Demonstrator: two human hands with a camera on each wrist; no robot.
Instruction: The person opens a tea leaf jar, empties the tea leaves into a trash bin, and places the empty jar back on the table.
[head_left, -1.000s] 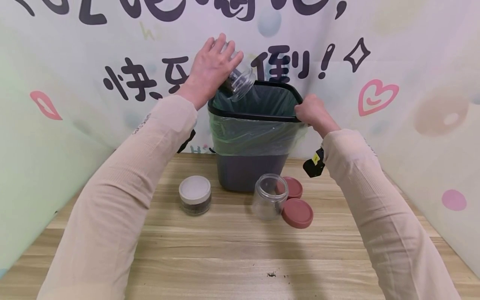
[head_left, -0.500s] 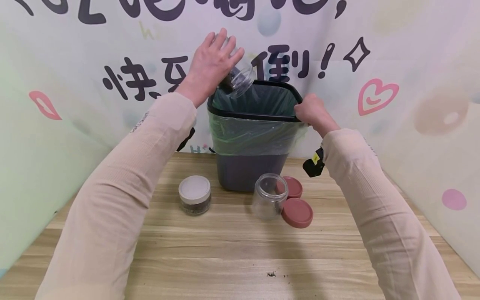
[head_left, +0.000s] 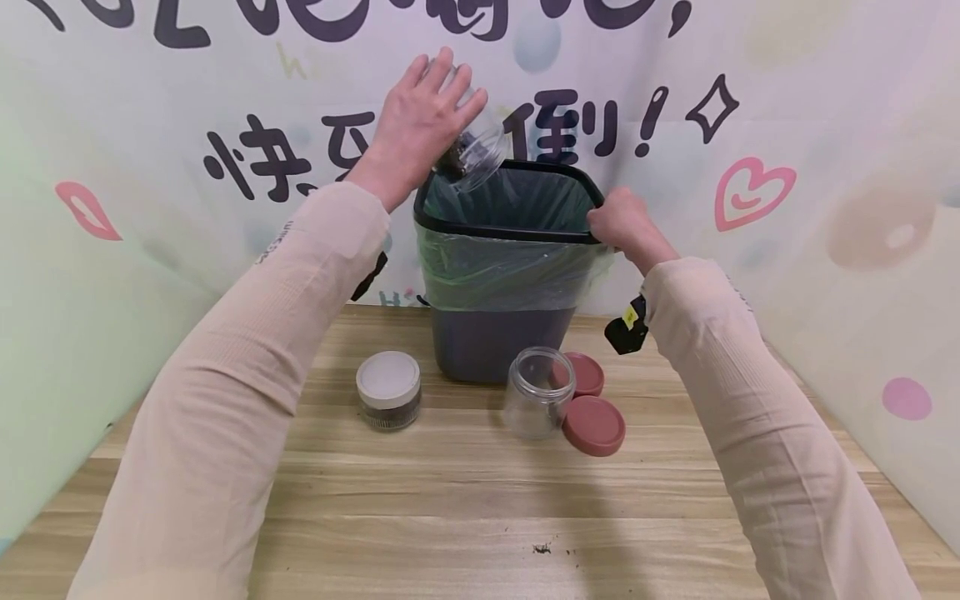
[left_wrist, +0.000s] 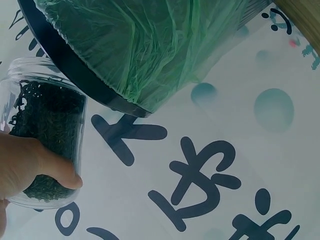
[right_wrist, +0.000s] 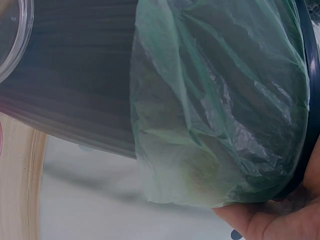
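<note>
My left hand [head_left: 422, 121] grips a clear jar [left_wrist: 52, 117], tilted with its mouth over the left rim of a dark trash bin [head_left: 498, 346]. Dark, dried, tea-like leaves [left_wrist: 47, 135] fill much of it in the left wrist view, and the thumb presses along its side. On the other side, my right hand [head_left: 626, 225] holds the bin's black rim [head_left: 517, 236] at the right corner. A thin green bag [right_wrist: 215, 110] lines the bin and folds down over its outside. Part of the right hand's fingers is hidden by the rim and bag.
In front of the bin stands an open clear jar [head_left: 538, 404], beside two red lids [head_left: 595, 426]. A white-lidded jar [head_left: 389, 392] with dark contents sits to the left. Dark crumbs [head_left: 542, 549] lie on the wooden table [head_left: 420, 508]. A printed cloth [head_left: 840, 108] hangs behind.
My left hand and the tilted jar have risen slightly and shifted a little left. The right hand stays on the rim, and the things on the table keep their places.
</note>
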